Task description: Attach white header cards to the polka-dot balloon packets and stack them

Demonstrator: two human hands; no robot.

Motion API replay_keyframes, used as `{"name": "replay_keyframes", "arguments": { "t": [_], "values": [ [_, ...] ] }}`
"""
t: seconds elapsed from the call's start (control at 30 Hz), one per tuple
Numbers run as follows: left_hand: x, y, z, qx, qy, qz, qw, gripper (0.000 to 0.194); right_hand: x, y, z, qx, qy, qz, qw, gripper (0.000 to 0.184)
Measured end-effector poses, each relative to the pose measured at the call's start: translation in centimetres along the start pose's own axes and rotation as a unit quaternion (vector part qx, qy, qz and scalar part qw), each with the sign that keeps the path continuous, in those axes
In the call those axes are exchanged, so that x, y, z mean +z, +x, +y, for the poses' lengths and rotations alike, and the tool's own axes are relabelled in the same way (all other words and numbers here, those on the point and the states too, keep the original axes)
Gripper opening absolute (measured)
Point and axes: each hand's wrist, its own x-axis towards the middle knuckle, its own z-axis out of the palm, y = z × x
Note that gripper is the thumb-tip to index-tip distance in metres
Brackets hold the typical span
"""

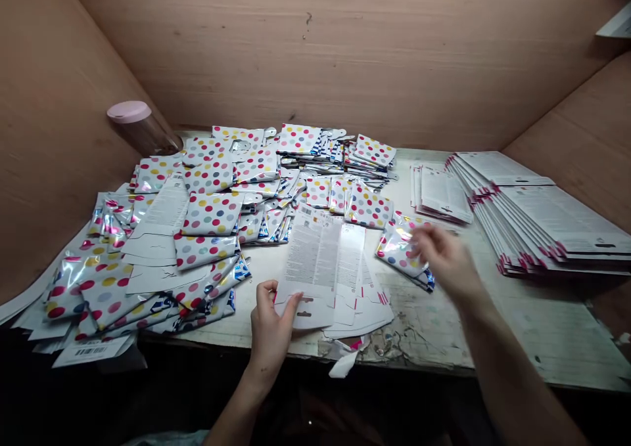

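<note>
My left hand [275,321] is closed on the lower edge of a printed card [313,262], with the thumb on top beside its hanging slot. Under and beside that card, more printed cards [362,301] lie fanned out near the table's front edge. My right hand [438,255] is over a polka-dot foil packet [397,245] to the right of the cards. Its fingers are bent and smeared by motion, and their tips overlap the packet's upper right part. Whether they grip the packet cannot be made out.
Many polka-dot packets [211,213] are heaped at the left and back of the table [513,328]. Stacked cards with pink edges [552,223] stand at the right, beside a smaller pile [441,193]. A pink-lidded bottle [142,127] leans in the back left corner. Wooden panels [315,52] enclose the table.
</note>
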Motion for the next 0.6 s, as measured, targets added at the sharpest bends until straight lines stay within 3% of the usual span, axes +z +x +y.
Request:
{"name": "replay_keyframes", "arguments": {
  "t": [0.03,0.07,0.1,0.13,0.2,0.23,0.3,0.37,0.47,0.53,0.6],
  "values": [
    [0.1,-0.5,0.2,-0.003,-0.095,0.001,0.995,0.041,1.9,-3.4,-0.8,0.006,0.049,-0.093,0.994,0.046],
    [0.4,-0.9,0.5,-0.007,-0.171,-0.007,0.985,0.045,3.8,-6.5,-1.6,0.049,0.186,-0.247,0.950,0.045],
    [0.6,-1.4,0.7,-0.012,-0.216,-0.017,0.976,0.049,5.8,-9.2,-2.3,0.102,0.326,-0.328,0.881,0.045],
    [0.9,-1.8,0.9,-0.013,-0.240,-0.028,0.970,0.052,7.6,-11.3,-3.0,0.138,0.443,-0.315,0.828,0.042],
    [1.4,-2.4,1.1,-0.010,-0.245,-0.041,0.969,0.052,10.5,-13.7,-4.2,0.186,0.633,-0.227,0.717,0.034],
    [1.6,-2.6,1.0,-0.003,-0.235,-0.033,0.971,0.051,11.5,-14.2,-4.6,0.198,0.695,-0.181,0.667,0.030],
    [1.9,-3.0,0.3,0.007,-0.189,-0.006,0.982,0.053,12.7,-14.3,-5.4,0.213,0.768,-0.151,0.584,0.021],
    [2.1,-3.6,-0.7,-0.003,-0.118,0.010,0.993,0.058,13.1,-14.1,-5.8,0.223,0.786,-0.150,0.557,0.016],
    [1.9,-4.8,-2.5,-0.014,-0.080,-0.034,0.996,0.060,13.0,-14.2,-5.9,0.234,0.781,-0.095,0.571,0.020],
    [1.1,-5.2,-3.8,0.004,-0.162,-0.142,0.977,0.061,12.6,-14.3,-5.7,0.245,0.787,-0.052,0.563,0.032],
    [-0.1,-4.7,-4.8,0.005,-0.287,-0.299,0.910,0.071,12.0,-14.4,-5.4,0.262,0.788,-0.057,0.553,0.042]
  ]
}}
